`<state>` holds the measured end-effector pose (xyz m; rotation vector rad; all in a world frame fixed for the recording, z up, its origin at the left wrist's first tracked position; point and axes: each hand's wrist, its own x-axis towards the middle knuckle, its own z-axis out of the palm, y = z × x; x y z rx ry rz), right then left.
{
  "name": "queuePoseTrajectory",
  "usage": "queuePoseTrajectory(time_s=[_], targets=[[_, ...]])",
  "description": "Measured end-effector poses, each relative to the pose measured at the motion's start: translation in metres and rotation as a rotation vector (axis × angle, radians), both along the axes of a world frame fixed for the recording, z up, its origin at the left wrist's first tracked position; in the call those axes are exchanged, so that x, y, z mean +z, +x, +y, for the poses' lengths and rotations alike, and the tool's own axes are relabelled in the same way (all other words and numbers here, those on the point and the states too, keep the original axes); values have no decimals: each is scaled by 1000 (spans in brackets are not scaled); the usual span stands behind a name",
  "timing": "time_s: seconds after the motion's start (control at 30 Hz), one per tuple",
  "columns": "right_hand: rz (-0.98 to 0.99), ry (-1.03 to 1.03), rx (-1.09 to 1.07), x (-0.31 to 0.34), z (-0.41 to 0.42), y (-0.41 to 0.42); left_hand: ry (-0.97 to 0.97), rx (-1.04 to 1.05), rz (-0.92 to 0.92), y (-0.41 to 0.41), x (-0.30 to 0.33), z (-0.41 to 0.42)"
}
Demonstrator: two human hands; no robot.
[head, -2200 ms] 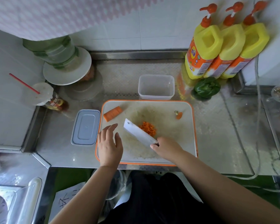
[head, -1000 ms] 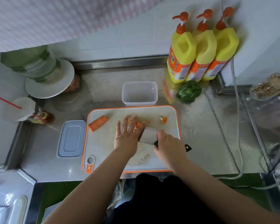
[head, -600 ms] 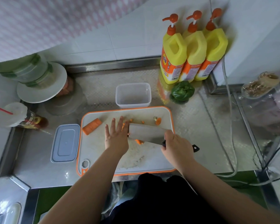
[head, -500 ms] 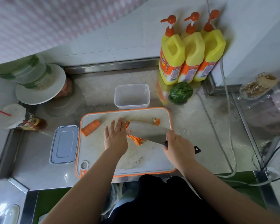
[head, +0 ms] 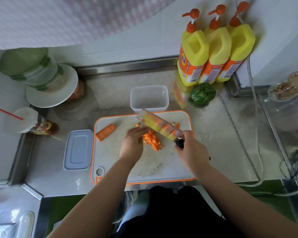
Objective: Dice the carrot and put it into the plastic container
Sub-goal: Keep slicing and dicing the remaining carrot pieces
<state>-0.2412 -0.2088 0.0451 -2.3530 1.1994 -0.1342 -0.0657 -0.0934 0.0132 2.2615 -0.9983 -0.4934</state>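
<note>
Gripping the cleaver [head: 159, 125] by its dark handle, right hand [head: 191, 150] curled tight round it, over the right half of the cutting board [head: 110, 162]. Held the blade tilted on its long edge, slanting from the handle up toward the board's far edge, its flat face mirroring yellow and orange from the bottles behind. Kept the left hand [head: 132, 143] flat and relaxed at mid-board, fingers straight and together, fingertips resting against the near-left side of the diced carrot [head: 152, 140], holding nothing. Found the dice heaped in a small orange pile near the board's centre, between left hand and blade, just under the blade's lower edge. Noted a few stray bits [head: 138, 124] beyond the fingertips, and a small stub [head: 177, 124] by the board's far right edge, partly hidden behind the blade. Left an uncut carrot piece [head: 105, 131] lying at a slant near the far left corner of the board, well apart from the pile. Saw the plastic container [head: 149, 98] standing open on the bench [head: 222, 143], just beyond the board's far edge, nothing visible inside. Spotted its grey lid [head: 78, 149] flat on the bench, touching or just beside the board's left edge. Marked three yellow pump bottles [head: 213, 48] in the far right corner against the wall, a green pepper [head: 202, 94] just in front of them.
</note>
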Motion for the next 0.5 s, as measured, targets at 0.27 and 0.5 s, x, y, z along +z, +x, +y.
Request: queuePoseTrajectory(time_s=[0.27, 0.5], targets=[[-79, 245, -56, 4, 28, 26, 122, 3, -54, 35, 11, 30], [186, 452, 135, -15, 38, 41, 269, 365, -139, 80, 5, 71]])
